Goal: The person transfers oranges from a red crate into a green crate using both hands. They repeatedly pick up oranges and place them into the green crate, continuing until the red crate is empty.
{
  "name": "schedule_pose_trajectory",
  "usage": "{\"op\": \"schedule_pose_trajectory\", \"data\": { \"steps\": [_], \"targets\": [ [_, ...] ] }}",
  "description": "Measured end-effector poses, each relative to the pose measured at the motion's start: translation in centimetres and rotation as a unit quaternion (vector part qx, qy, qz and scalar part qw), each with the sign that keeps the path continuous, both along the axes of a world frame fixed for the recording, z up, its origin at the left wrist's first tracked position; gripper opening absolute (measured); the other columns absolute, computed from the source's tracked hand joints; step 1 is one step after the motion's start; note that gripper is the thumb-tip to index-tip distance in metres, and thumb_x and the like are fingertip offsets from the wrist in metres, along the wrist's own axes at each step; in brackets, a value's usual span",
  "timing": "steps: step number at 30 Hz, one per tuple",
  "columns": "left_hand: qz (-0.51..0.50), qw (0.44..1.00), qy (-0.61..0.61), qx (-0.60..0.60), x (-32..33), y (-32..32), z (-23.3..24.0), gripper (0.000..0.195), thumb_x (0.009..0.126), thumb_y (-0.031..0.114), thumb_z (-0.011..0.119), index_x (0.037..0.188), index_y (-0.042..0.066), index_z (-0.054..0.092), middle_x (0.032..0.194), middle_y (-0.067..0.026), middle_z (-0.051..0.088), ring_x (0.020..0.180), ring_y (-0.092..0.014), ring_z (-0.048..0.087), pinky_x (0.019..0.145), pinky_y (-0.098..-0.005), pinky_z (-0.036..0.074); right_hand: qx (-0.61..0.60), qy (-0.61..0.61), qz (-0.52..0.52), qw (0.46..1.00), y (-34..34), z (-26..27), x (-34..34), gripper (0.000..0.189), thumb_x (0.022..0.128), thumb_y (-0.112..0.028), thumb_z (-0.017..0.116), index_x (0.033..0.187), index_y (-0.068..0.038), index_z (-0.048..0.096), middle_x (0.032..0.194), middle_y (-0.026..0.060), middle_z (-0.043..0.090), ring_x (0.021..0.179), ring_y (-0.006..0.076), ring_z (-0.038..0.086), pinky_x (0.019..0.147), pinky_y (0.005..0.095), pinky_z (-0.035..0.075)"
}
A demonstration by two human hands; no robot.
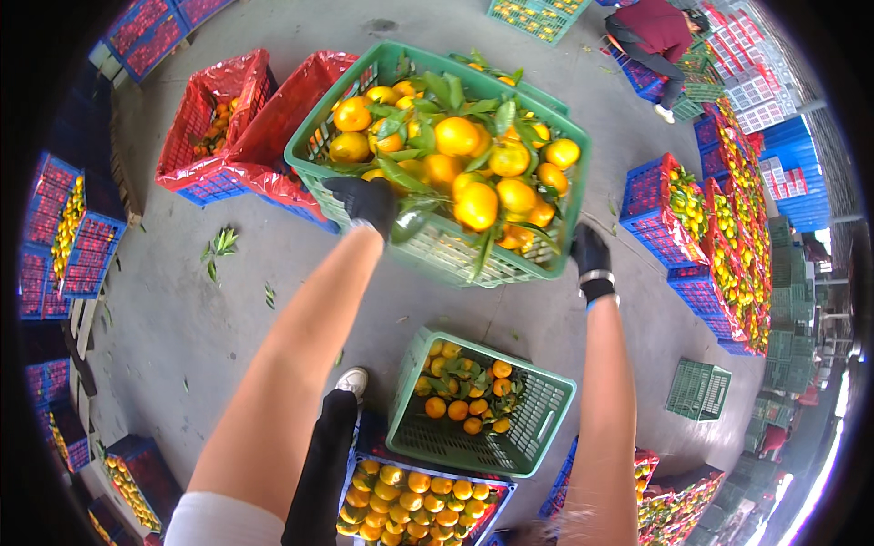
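Note:
A green plastic crate [437, 246] full of oranges with leaves [457, 136] is held tilted in front of me. My left hand [365, 205], in a black glove, grips its near side towards the left. At its near right corner is my right hand [591, 252], also black-gloved, closed on the crate's edge. Nearer my body stands another green crate [560, 389], partly filled with oranges [471, 396]. Just below it, a blue crate [502, 505] holds rows of oranges [410, 501].
Red-lined crates [198, 116] stand beyond the held crate's left side. Filled crates [655, 205] line the right, near a small green crate [698, 389] on the floor. A person [652, 34] bends at the upper right. Loose leaves [220, 247] lie on the concrete.

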State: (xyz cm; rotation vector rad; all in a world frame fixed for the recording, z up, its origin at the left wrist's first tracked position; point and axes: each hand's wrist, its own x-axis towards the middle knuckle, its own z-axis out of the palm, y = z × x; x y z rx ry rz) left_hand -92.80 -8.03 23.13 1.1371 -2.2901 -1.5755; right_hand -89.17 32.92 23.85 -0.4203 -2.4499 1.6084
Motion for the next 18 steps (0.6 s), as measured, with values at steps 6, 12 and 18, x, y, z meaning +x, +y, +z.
{"op": "schedule_pose_trajectory", "data": {
  "steps": [6,12,18],
  "targets": [
    [-0.013,1.000,0.006,0.011,0.3,-0.5,1.6,0.097,0.088,0.020,0.064,0.152,-0.020,0.004,0.156,-0.0391,0.027,0.146,-0.045,0.034,0.121,-0.0416,0.029,-0.018,-0.169,-0.009,0.985,-2.3,-1.4,-7.2,0.056,0.101,-0.053,0.054,0.088,-0.002,0.072,0.077,0.0097,0.072,0.073,0.0200,0.068,0.070,0.0368,0.051],
    [-0.045,0.982,0.169,-0.067,1.4,-8.2,-1.3,0.063,0.085,0.002,0.062,0.142,-0.001,0.034,0.123,-0.0214,0.057,0.109,-0.032,0.060,0.090,-0.0419,0.051,-0.441,-0.261,0.043,0.857,-7.8,-0.6,9.1,0.031,0.105,-0.026,0.059,0.128,-0.006,0.064,0.110,0.0058,0.072,0.102,0.0202,0.067,0.095,0.0358,0.055],
    [-0.157,0.926,0.300,0.165,9.4,-3.6,0.8,0.056,0.090,-0.005,0.058,0.144,0.003,0.046,0.133,-0.0157,0.059,0.119,-0.028,0.058,0.098,-0.0406,0.049,-0.601,-0.294,-0.047,0.742,-11.7,1.9,31.6,0.028,0.105,-0.037,0.060,0.111,-0.010,0.063,0.095,0.0063,0.066,0.086,0.0267,0.064,0.089,0.0482,0.054]
  ]
}}
